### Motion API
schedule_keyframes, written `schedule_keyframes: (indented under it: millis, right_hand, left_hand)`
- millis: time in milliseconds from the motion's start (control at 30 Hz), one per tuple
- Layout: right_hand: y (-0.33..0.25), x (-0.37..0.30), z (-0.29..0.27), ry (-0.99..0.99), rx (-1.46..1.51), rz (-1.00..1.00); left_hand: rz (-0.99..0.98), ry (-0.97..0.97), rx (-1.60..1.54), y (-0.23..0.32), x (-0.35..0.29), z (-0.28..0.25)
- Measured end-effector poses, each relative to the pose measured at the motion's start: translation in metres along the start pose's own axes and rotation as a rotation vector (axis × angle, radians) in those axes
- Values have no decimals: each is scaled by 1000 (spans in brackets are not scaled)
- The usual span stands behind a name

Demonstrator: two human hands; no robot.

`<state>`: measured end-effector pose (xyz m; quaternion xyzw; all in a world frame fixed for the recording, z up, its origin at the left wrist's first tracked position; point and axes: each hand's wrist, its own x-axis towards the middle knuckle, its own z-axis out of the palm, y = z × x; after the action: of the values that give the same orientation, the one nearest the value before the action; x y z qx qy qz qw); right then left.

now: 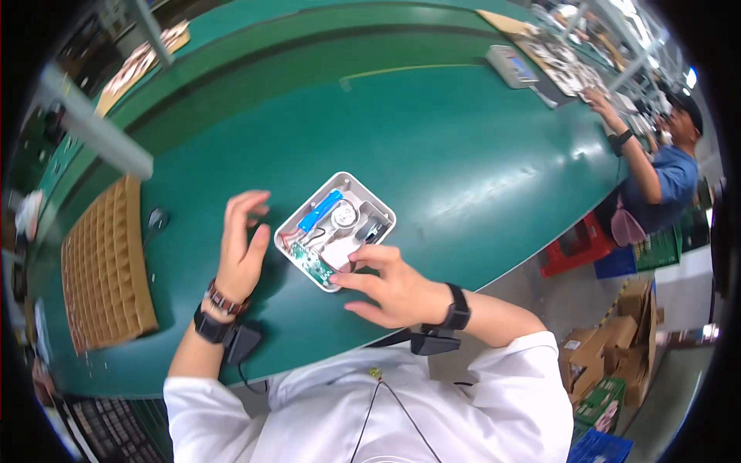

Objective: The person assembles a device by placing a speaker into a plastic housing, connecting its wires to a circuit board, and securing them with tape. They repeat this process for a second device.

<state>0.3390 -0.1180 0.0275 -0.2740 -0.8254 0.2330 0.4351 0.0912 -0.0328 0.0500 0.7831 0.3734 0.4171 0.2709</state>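
A white plastic housing point(384, 207) lies open on the green bench before me. Inside it are a blue cylindrical battery point(321, 211), a round white part point(344, 215) and a green circuit board point(307, 260) with thin wires along the near-left wall. My right hand point(392, 289) reaches in from the right, thumb and forefinger bent together by the board's near end; whatever lies between the fingertips is too small to make out. Left of the housing my left hand point(241, 245) hovers, holding nothing, its fingers loosely bent and apart from the thumb.
A brown divided tray point(108, 270) stands at the left, with a small dark object point(157, 219) beside it. A grey device with a screen point(512, 67) sits at the far right. Beyond the bench's right edge are a co-worker point(664, 174), a red stool point(575, 245) and cardboard boxes point(606, 347).
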Motion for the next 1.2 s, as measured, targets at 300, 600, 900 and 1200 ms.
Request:
schedule_keyframes:
  millis: [300, 600, 900, 1200]
  right_hand:
    - [-17, 45, -19, 167, 144, 257]
    - [-26, 66, 4, 76, 442, 477]
    - [-4, 87, -2, 207, 227, -43]
    - [-15, 93, -14, 222, -97, -370]
  left_hand:
    - [-361, -39, -172, 39, -79, -9]
    - [-80, -96, 169, 61, -82, -30]
    - [50, -467, 401, 36, 8, -45]
    - [485, -718, 221, 50, 34, 0]
